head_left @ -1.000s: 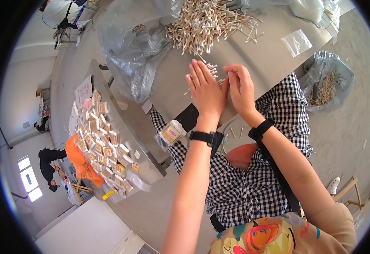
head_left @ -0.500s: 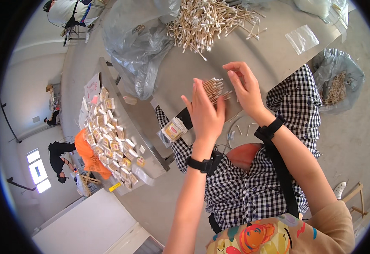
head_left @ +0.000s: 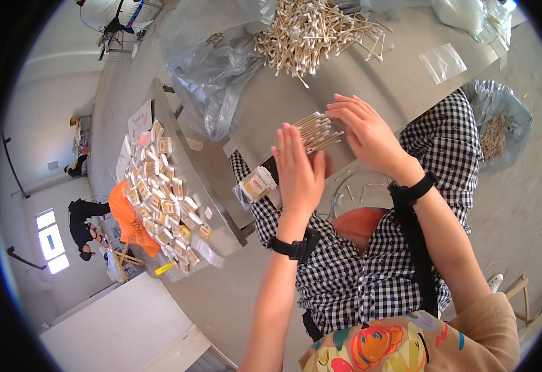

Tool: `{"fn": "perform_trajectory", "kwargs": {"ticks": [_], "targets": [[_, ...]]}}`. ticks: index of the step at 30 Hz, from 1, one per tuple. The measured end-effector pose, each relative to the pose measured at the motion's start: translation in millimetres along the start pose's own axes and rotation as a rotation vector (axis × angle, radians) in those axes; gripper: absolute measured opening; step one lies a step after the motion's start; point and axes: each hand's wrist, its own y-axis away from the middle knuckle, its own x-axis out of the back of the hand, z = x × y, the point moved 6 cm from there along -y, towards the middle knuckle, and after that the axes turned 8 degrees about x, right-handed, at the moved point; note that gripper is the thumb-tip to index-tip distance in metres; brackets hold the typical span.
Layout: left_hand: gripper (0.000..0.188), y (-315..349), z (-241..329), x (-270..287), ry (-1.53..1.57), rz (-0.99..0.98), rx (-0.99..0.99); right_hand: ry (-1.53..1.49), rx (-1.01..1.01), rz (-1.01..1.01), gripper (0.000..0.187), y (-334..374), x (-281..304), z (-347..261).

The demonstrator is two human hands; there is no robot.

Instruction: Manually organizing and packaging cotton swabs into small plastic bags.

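Note:
A loose bundle of cotton swabs (head_left: 315, 132) lies at the near edge of the metal table, between my two hands. My left hand (head_left: 300, 177) is at the bundle's left end, its fingers stretched flat and the thumb apart. At the opposite end, the stretched fingertips of my right hand (head_left: 365, 133) are close to the swab heads; whether they touch is unclear. Left of my left hand sits a small clear pack of swabs (head_left: 257, 185) with a yellow-and-red label. Farther up the table is a large heap of loose cotton swabs (head_left: 314, 37).
A clear plastic bag (head_left: 206, 87) sits left of the heap, and a small flat bag (head_left: 442, 63) to its right. Many packed swabs (head_left: 165, 201) cover a side table with an orange cloth (head_left: 128, 223). A lined bin (head_left: 500, 133) holds swabs. Another person (head_left: 85, 226) works far left.
My right hand has straightened its fingers and come up to the bundle's right end. My left hand keeps beside the bundle. The view has shifted slightly.

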Motion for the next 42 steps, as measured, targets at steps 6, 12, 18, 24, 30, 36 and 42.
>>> {"fn": "perform_trajectory", "kwargs": {"ticks": [6,12,18,24,30,36,42], "targets": [[0.108,-15.9,16.9,-29.8,-0.222,-0.054,-0.092,0.089,-0.085,-0.006,0.020,11.7,16.1,16.6],[0.114,1.5,20.1,-41.6,-0.289,-0.052,-0.104,0.227,-0.078,-0.105,0.010,7.1,22.3,12.7],[0.110,3.5,26.1,-40.5,-0.273,-0.047,-0.124,0.278,-0.086,-0.305,0.009,5.4,25.5,20.2],[0.104,-31.0,25.4,-39.7,-0.233,0.032,-0.029,0.249,-0.140,-0.235,0.008,7.7,28.4,24.9],[0.082,-48.4,29.7,-29.4,-0.137,-0.059,0.078,0.156,-0.047,-0.192,0.005,3.2,7.2,15.1],[0.063,-33.2,7.2,2.4,0.395,0.081,0.239,0.163,-0.029,-0.090,0.010,-12.9,-8.3,12.9],[0.069,-17.6,-31.4,0.4,0.947,0.284,0.496,-0.272,-0.269,0.169,0.029,-18.3,8.9,34.2]]}}
